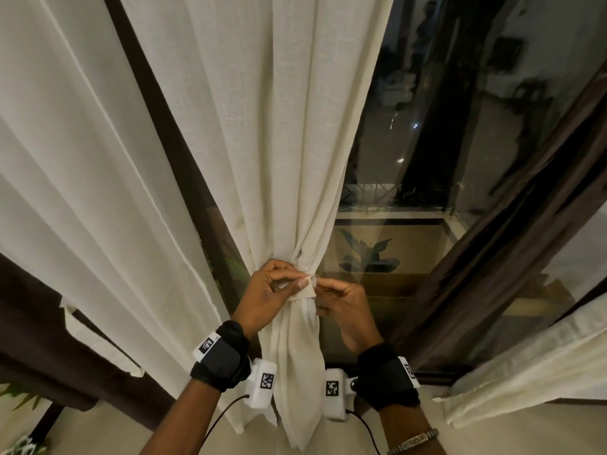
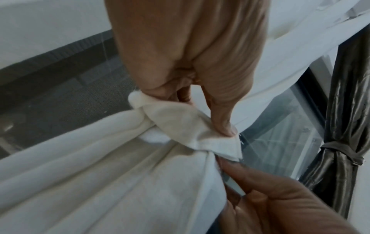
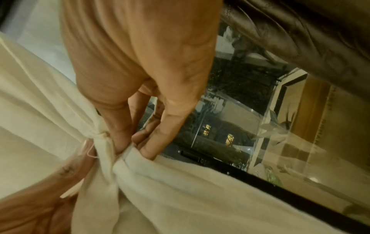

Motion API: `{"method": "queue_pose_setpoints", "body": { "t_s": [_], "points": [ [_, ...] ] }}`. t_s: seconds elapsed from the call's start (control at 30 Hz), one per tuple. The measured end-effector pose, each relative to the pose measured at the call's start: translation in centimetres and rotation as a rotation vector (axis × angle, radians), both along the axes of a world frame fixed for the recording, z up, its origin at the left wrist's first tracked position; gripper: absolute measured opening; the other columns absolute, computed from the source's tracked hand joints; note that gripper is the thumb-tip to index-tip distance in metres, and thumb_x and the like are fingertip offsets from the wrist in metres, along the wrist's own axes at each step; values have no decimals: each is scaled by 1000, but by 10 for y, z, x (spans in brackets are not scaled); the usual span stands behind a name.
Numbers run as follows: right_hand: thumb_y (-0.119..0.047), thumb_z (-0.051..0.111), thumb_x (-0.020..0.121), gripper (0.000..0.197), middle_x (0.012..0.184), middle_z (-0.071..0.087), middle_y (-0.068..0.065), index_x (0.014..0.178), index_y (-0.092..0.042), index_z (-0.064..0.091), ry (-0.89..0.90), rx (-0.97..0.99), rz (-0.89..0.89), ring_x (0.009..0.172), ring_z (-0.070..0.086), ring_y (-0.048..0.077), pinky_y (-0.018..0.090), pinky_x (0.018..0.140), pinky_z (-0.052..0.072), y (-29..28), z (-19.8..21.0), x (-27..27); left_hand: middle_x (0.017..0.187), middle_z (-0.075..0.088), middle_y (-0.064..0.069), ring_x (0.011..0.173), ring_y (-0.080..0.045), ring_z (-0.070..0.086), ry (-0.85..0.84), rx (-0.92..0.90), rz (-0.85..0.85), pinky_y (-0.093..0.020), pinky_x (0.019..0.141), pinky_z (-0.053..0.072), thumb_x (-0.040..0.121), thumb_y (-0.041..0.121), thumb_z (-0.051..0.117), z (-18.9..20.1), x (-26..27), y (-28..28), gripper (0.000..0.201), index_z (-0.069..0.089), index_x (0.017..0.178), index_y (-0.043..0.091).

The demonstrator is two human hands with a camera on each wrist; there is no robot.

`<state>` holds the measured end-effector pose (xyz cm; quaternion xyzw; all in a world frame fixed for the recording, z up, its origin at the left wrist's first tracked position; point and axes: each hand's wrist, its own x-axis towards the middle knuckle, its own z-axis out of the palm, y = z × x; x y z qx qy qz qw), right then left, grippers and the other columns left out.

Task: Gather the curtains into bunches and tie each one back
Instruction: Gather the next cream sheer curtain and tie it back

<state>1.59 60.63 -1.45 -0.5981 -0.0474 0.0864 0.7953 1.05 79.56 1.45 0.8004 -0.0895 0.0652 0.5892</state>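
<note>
A cream sheer curtain is gathered into a bunch at the window, with a cream fabric tie band wrapped round its waist. My left hand pinches the band's end against the bunch, thumb pressed on the cloth. My right hand pinches the band from the right side, thumb and forefinger meeting at the band's edge. Below the band the curtain's tail hangs down between my wrists. How the band's ends are joined is hidden under the fingers.
Another cream curtain hangs loose at the left, a third at the lower right. A dark brown drape slants across the right, tied with its own band. Dark window glass lies behind.
</note>
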Motion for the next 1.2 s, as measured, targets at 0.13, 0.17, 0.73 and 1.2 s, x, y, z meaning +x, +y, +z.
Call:
{"method": "queue_pose_setpoints", "body": {
  "t_s": [0.13,0.17,0.73,1.2],
  "points": [
    [-9,72,99,25,117,83,9,122,-5,79,-25,-32,62,107,80,27,35,84,66,-6,2,-1,106,76,0,106,-17,72,-11,-8,20,-31,102,60,87,16,85,0,0,1,19,86,106,16],
    [-9,72,99,25,117,83,9,123,-5,79,-33,-51,74,108,80,27,35,85,66,-7,2,-1,102,77,3,102,-16,73,-35,2,40,-32,99,61,84,15,88,0,-1,0,19,87,103,17],
    [-6,76,96,28,118,82,11,123,-1,77,-55,-142,-13,118,76,32,38,101,62,-34,-3,15,98,81,12,95,-7,78,-307,120,296,-33,88,64,103,22,67,18,-34,-19,12,75,113,20],
    [-48,81,89,63,134,68,-17,145,-34,54,-523,-219,-216,123,69,3,33,98,62,-9,196,40,125,64,20,113,10,64,-485,-75,484,-12,89,54,101,44,68,147,18,13,41,48,136,40]
  ]
}}
